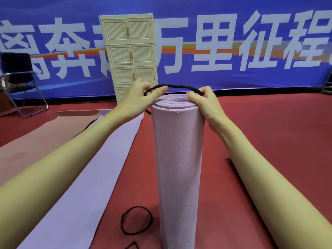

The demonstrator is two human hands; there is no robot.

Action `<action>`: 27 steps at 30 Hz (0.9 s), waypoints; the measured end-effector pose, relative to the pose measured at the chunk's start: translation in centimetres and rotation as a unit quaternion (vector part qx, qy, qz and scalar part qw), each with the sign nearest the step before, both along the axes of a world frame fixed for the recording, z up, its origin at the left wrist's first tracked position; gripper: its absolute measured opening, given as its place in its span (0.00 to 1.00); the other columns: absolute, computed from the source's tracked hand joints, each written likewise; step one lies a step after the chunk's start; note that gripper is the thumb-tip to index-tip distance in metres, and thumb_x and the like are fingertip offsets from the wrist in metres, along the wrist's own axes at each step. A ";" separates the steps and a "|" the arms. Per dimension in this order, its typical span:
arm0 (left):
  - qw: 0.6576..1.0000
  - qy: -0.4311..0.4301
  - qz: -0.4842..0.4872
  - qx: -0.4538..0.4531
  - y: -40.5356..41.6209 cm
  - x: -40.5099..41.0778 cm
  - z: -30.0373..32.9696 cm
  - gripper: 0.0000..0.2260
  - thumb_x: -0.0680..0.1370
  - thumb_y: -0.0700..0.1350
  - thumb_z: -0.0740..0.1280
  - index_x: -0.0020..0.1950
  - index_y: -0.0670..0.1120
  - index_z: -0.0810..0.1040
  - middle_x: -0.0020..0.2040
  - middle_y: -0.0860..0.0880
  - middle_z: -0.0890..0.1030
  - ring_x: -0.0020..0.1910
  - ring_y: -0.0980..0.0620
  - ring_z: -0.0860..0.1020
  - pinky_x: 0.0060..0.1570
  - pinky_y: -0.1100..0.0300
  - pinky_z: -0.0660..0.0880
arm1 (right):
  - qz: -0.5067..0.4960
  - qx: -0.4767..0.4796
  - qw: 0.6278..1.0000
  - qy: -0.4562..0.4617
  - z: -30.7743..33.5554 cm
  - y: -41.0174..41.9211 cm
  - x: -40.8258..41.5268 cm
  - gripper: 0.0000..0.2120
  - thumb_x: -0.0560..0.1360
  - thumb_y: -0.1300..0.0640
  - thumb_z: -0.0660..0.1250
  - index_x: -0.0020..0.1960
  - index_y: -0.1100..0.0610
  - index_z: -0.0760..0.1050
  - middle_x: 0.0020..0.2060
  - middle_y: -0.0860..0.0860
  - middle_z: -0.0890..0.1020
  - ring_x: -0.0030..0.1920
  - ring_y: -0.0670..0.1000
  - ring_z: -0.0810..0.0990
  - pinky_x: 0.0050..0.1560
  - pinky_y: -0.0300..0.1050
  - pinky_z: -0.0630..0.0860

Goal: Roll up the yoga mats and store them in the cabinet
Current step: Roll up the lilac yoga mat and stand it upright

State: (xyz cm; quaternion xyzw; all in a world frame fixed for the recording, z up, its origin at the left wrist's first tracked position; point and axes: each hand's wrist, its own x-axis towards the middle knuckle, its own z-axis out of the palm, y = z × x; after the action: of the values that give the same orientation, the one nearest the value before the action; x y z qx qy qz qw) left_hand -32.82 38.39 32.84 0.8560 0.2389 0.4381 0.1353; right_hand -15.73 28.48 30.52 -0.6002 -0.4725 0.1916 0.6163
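A rolled lilac yoga mat (178, 159) stands upright on the red floor in the middle of the view. Both hands hold a black elastic band (177, 86) stretched over its top end. My left hand (142, 99) pinches the band's left side and my right hand (203, 103) grips its right side against the roll's rim. A flat lilac mat (93, 177) lies unrolled to the left, with a flat pink mat (32, 144) beyond it. The cream cabinet (129, 54) stands at the back against the banner, all visible doors closed.
A second black band (136, 220) lies on the floor left of the roll's base, and part of another (133, 245) shows at the bottom edge. A black chair (19, 81) stands at the far left. The blue banner (233, 42) closes off the back.
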 end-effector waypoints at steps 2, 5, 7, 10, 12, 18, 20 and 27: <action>0.998 -0.023 -0.005 -0.057 0.4 -0.9 -0.8 0.30 0.73 0.60 0.69 0.36 0.32 0.65 0.41 0.43 0.69 0.41 0.53 0.68 0.42 0.60 0.66 | -0.020 0.013 1.000 0.012 -0.4 0.3 0.0 0.14 0.67 0.48 0.66 0.43 0.53 0.63 0.38 0.45 0.69 0.37 0.44 0.68 0.37 0.40 0.63; 0.993 -0.016 -0.011 -0.119 0.4 -1.8 -2.2 0.32 0.60 0.67 0.72 0.37 0.40 0.67 0.50 0.45 0.69 0.44 0.58 0.70 0.49 0.63 0.72 | -0.060 0.049 0.996 0.052 -0.9 0.8 -0.3 0.10 0.74 0.55 0.66 0.45 0.55 0.64 0.40 0.46 0.69 0.38 0.45 0.68 0.38 0.39 0.64; 0.990 0.000 -0.027 -0.142 -0.1 -2.0 -2.8 0.35 0.55 0.66 0.74 0.44 0.38 0.70 0.53 0.46 0.69 0.47 0.56 0.71 0.51 0.64 0.74 | -0.080 0.066 0.992 0.076 -1.1 1.0 -0.8 0.09 0.74 0.57 0.66 0.46 0.57 0.66 0.41 0.47 0.70 0.39 0.46 0.68 0.38 0.39 0.64; 0.989 -0.007 -0.045 -0.139 -0.6 -2.3 -3.1 0.39 0.53 0.60 0.82 0.50 0.37 0.71 0.55 0.47 0.68 0.48 0.54 0.71 0.44 0.71 0.74 | -0.109 0.106 0.983 0.100 -1.4 1.5 -1.6 0.07 0.75 0.57 0.65 0.46 0.57 0.67 0.41 0.48 0.70 0.40 0.47 0.68 0.40 0.38 0.66; 0.990 -0.022 -0.045 -0.131 -0.7 -2.2 -3.3 0.32 0.56 0.55 0.79 0.50 0.39 0.71 0.55 0.48 0.67 0.49 0.56 0.71 0.41 0.72 0.73 | -0.136 0.144 0.974 0.108 -1.8 1.7 -2.1 0.06 0.76 0.58 0.65 0.46 0.57 0.68 0.40 0.47 0.71 0.40 0.46 0.69 0.39 0.36 0.66; 0.993 -0.049 -0.030 -0.105 -0.1 -2.3 -3.5 0.40 0.52 0.60 0.82 0.54 0.39 0.75 0.62 0.44 0.69 0.60 0.49 0.72 0.59 0.57 0.74 | -0.164 0.216 0.954 0.124 -2.8 1.9 -3.3 0.05 0.80 0.58 0.61 0.49 0.60 0.71 0.40 0.45 0.75 0.40 0.41 0.72 0.44 0.35 0.68; 0.994 -0.061 -0.019 -0.089 -0.2 -2.2 -3.5 0.40 0.51 0.60 0.81 0.53 0.36 0.76 0.61 0.48 0.69 0.56 0.50 0.73 0.59 0.52 0.75 | -0.180 0.237 0.946 0.127 -3.1 2.1 -3.5 0.06 0.81 0.58 0.60 0.48 0.60 0.72 0.42 0.47 0.77 0.42 0.43 0.73 0.46 0.36 0.68; 0.992 -0.123 -0.003 0.036 -1.2 -1.9 -4.4 0.26 0.60 0.52 0.80 0.40 0.33 0.77 0.59 0.48 0.66 0.54 0.54 0.75 0.48 0.56 0.78 | -0.272 0.322 0.897 0.133 -4.6 2.7 -4.8 0.05 0.79 0.62 0.57 0.46 0.59 0.70 0.35 0.43 0.72 0.34 0.36 0.69 0.41 0.32 0.66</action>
State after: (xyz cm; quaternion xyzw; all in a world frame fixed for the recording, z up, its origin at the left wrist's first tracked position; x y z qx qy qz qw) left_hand -34.70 37.19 28.45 0.8005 0.2016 0.5481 0.1343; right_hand -20.53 31.15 25.92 -0.4432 -0.2400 -0.0683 0.8610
